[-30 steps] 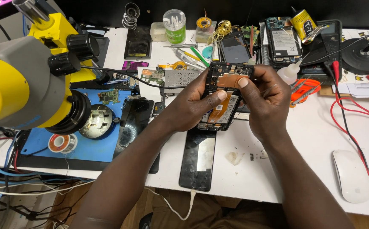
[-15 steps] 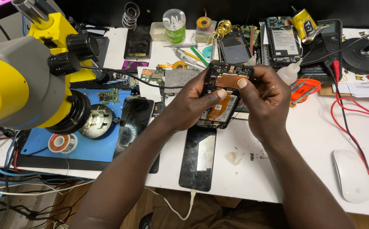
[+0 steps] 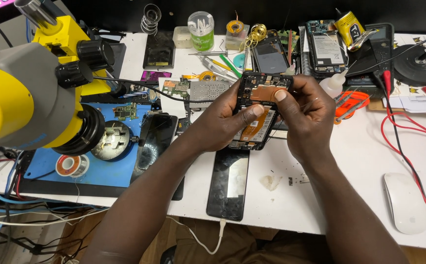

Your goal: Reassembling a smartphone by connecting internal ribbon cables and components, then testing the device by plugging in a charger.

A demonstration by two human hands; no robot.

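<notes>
Phone (image 3: 258, 115), opened at the back with its boards and orange ribbon bared, is held above the bench (image 3: 364, 161) between both hands, tilted toward the eyes, apparently so the inside can be worked on. The left hand (image 3: 225, 120) is closed around its lower left edge, thumb pressed on the ribbon; the right hand (image 3: 307, 110) is closed on its right side, thumb on the copper plate. Beyond the hands, a clear tub (image 3: 201, 30) of cotton swabs is kept within reach.

Both hands, left hand (image 3: 218, 122) and right hand (image 3: 308, 110), grip the opened phone (image 3: 259, 110) at centre, yellow microscope (image 3: 32, 83) at nine o'clock.
</notes>
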